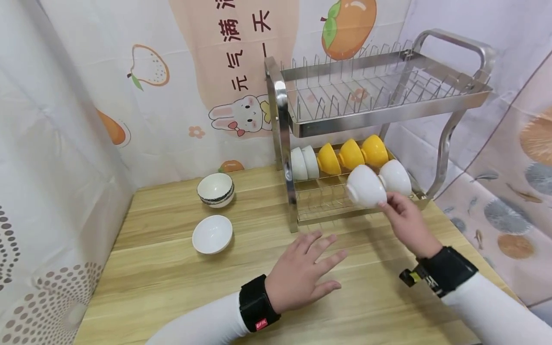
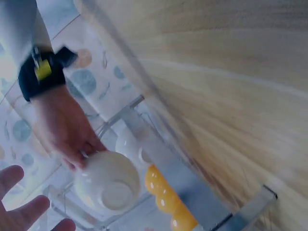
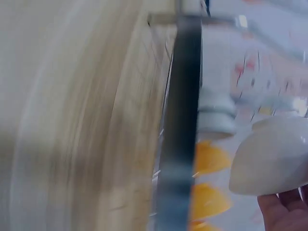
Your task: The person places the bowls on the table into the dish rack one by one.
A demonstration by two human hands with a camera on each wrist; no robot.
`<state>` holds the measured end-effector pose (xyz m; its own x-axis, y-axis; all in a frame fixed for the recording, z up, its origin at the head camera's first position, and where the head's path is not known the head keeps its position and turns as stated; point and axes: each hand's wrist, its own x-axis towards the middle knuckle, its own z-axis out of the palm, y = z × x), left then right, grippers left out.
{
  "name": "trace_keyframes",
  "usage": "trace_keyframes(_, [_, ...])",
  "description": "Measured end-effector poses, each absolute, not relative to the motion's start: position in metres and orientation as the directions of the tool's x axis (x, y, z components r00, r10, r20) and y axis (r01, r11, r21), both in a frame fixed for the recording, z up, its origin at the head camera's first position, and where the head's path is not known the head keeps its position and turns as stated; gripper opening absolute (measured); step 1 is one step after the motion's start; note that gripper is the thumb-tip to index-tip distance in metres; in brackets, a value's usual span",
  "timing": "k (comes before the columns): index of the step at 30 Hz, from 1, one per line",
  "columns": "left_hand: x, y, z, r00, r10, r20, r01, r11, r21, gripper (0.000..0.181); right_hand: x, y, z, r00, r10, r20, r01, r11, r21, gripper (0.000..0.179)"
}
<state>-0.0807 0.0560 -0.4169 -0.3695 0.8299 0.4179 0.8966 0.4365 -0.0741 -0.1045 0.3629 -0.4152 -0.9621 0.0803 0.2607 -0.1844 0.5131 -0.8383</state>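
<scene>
A white bowl (image 1: 365, 187) is pinched at its rim by my right hand (image 1: 407, 223), tilted on its side in front of the rack's lower tier. In the right wrist view the same bowl (image 3: 272, 156) shows with fingertips at its edge. My left hand (image 1: 299, 273) hovers over the table with fingers spread, holding nothing. Behind the held bowl, another white bowl (image 1: 396, 177) stands on edge in the lower tier. Along the back of that tier are three yellow bowls (image 1: 351, 153) and two pale bowls (image 1: 304, 163), all on edge.
The two-tier metal dish rack (image 1: 390, 115) stands at the back right of the wooden table (image 1: 164, 268); wire prongs line its upper tier. To the left sit a white bowl (image 1: 212, 235) and a stack of dark-rimmed bowls (image 1: 215, 189). Patterned curtains (image 1: 164, 115) surround the table.
</scene>
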Motion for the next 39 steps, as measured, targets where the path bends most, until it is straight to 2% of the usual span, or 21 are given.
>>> trace_keyframes(4, [-0.078,0.064,-0.418,-0.392,0.849,0.354,0.888,0.45,-0.096,0.06,-0.129,0.386,-0.427,-0.966,0.151,0.208,-0.129,0.416,-0.9,0.033])
trace_keyframes(11, [-0.077,0.072,-0.421,-0.402,0.864,0.303,0.887,0.449,-0.103,0.062,-0.145,0.405,-0.439,-0.983,0.153,0.099,-0.017,0.464,-0.886,0.039])
trace_keyframes(16, [-0.079,0.074,-0.422,-0.405,0.864,0.299,0.886,0.452,-0.105,0.062,-0.153,0.405,-0.437,-0.989,0.098,0.107,-0.038,0.535,-0.844,0.04])
trace_keyframes(21, [-0.08,0.075,-0.423,-0.407,0.862,0.302,0.886,0.453,-0.099,0.061,-0.158,0.405,-0.438,-0.989,0.103,0.102,-0.02,0.598,-0.801,0.037])
trace_keyframes(29, [-0.082,0.076,-0.428,-0.432,0.854,0.29,0.876,0.474,-0.088,0.061,-0.162,0.403,-0.447,-0.971,0.1,0.217,-0.08,0.72,-0.689,0.028])
trace_keyframes(39, [-0.083,0.076,-0.433,-0.455,0.84,0.296,0.863,0.498,-0.087,0.063,-0.162,0.407,-0.458,-0.974,0.09,0.209,-0.069,0.759,-0.647,0.028])
